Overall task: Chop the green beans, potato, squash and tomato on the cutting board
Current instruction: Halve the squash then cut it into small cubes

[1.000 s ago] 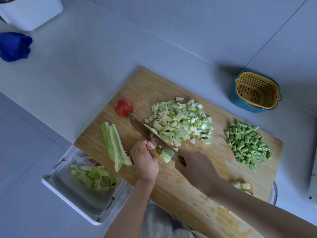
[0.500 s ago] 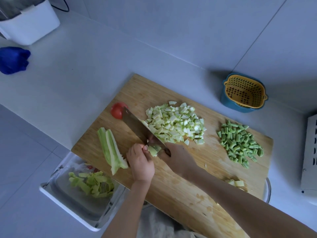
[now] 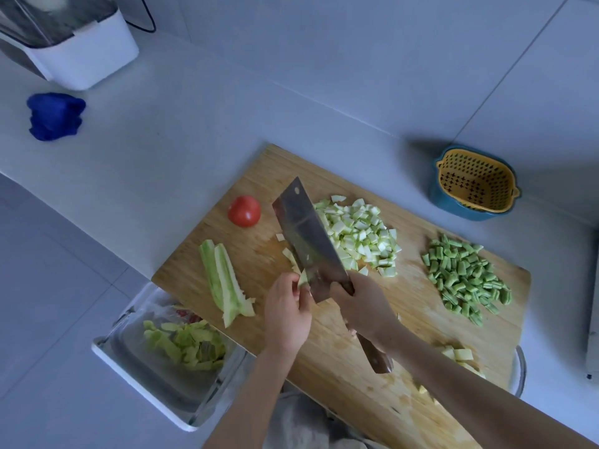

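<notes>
Wooden cutting board (image 3: 340,367): cleaver (image 3: 308,241) tip points away-left, right hand (image 3: 363,306) gripping.

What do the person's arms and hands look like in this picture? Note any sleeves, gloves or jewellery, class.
Both forearms are bare as far as the frame shows, with no sleeves in view. The left hand and the right hand wear no gloves, and no rings, watch or bracelet can be seen on the fingers or wrists. No markings show on either arm.

Dim, bluish light; soft shadow left of basket (image 3: 475,184); cleaver (image 3: 309,243) blade faintly glints; wide-angle bending at edges; slight overall softness.
</notes>
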A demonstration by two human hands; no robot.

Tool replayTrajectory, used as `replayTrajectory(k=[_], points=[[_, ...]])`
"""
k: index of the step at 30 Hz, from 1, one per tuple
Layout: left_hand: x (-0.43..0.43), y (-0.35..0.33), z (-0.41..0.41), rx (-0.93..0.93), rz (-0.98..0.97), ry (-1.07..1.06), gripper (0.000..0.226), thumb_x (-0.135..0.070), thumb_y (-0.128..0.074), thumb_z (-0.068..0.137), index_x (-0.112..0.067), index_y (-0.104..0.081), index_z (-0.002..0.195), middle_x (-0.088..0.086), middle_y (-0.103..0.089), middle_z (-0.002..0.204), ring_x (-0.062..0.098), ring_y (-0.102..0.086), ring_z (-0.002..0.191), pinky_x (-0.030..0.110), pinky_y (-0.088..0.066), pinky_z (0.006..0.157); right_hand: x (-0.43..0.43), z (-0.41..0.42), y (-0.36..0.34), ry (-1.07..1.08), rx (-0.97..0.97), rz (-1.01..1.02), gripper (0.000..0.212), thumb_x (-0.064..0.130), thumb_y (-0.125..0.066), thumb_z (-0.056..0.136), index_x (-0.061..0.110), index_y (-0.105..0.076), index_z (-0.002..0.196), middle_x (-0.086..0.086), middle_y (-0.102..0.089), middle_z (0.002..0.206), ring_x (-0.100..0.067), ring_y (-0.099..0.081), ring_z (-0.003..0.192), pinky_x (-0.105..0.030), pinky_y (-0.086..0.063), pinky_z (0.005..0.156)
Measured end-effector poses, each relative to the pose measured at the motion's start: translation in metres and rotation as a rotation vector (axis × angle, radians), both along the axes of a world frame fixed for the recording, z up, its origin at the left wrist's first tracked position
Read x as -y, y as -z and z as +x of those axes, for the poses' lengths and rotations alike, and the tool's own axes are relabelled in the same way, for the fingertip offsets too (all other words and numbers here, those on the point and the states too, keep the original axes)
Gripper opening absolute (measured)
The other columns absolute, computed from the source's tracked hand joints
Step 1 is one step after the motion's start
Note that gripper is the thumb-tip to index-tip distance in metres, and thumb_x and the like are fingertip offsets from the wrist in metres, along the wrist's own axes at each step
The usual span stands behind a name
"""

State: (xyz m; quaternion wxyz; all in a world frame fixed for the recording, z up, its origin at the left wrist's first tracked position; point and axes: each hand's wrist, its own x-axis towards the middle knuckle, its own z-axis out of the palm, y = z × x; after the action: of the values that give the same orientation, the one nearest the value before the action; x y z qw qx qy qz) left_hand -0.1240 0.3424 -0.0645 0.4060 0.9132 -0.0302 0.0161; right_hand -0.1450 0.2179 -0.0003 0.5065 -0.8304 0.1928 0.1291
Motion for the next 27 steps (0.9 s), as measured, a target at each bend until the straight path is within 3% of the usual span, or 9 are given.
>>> replayTrajectory(k=[2,6,13,18,25,27], points=[[-0.006,-0.002,0.0,-0.049,0.012,-0.015,0.014,-0.011,-0.062,0.088,-0.004,-0.063,0.1,-0.005,-0.054,0.077,0.009,-0.05,0.065,0.013,-0.034,0.059,0.008,-0.002,-0.004,-0.002,0.007,-0.024,0.021,0.013,-0.044,0.087,0.002,-0.051,0.07,-0.003,-0.042,0.047,-0.015,-0.038,0.036,-0.027,-0.037,0.04],[-0.021,-0.007,0.001,-0.254,0.026,-0.116,0.016,-0.02,-0.058,0.091,-0.01,-0.063,0.102,-0.004,-0.061,0.086,0.007,-0.055,0.075,0.01,-0.036,0.059,0.025,-0.008,-0.016,-0.091,0.055,-0.158,0.032,0.017,-0.046,0.089,0.022,-0.044,0.058,0.007,-0.04,0.041,-0.013,-0.037,0.036,-0.027,-0.032,0.044],[-0.027,-0.017,-0.002,-0.465,0.091,-0.183,0.016,-0.023,-0.055,0.093,-0.01,-0.062,0.099,-0.006,-0.059,0.072,0.007,-0.056,0.063,0.018,-0.036,0.048,0.019,-0.026,-0.005,-0.36,0.035,-0.289,0.026,0.026,-0.046,0.092,0.008,-0.058,0.078,0.007,-0.044,0.054,-0.005,-0.034,0.043,-0.021,-0.025,0.047],[-0.026,-0.023,-0.006,-0.495,0.175,-0.169,0.017,-0.026,-0.053,0.094,-0.011,-0.061,0.1,-0.002,-0.061,0.076,0.014,-0.06,0.07,0.023,-0.044,0.058,0.009,-0.024,0.01,-0.412,0.037,-0.312,0.025,0.023,-0.045,0.092,0.017,-0.045,0.068,0.01,-0.04,0.052,-0.006,-0.033,0.046,-0.021,-0.025,0.047],[-0.022,-0.017,0.008,-0.458,0.228,-0.01,0.02,-0.024,-0.05,0.095,-0.01,-0.06,0.105,-0.007,-0.056,0.075,0.009,-0.055,0.066,0.019,-0.042,0.053,0.034,-0.005,0.012,-0.436,0.075,-0.629,0.022,0.022,-0.044,0.092,0.017,-0.042,0.07,0.008,-0.043,0.054,-0.007,-0.037,0.046,-0.021,-0.024,0.044],[-0.016,-0.014,0.016,-0.45,0.218,0.026,0.02,-0.022,-0.05,0.096,-0.011,-0.062,0.108,-0.004,-0.06,0.082,0.008,-0.054,0.068,0.018,-0.041,0.056,0.043,0.0,0.009,-0.413,0.061,-0.618,0.025,0.022,-0.045,0.091,0.018,-0.041,0.068,0.006,-0.045,0.055,-0.009,-0.038,0.047,-0.024,-0.028,0.045]])
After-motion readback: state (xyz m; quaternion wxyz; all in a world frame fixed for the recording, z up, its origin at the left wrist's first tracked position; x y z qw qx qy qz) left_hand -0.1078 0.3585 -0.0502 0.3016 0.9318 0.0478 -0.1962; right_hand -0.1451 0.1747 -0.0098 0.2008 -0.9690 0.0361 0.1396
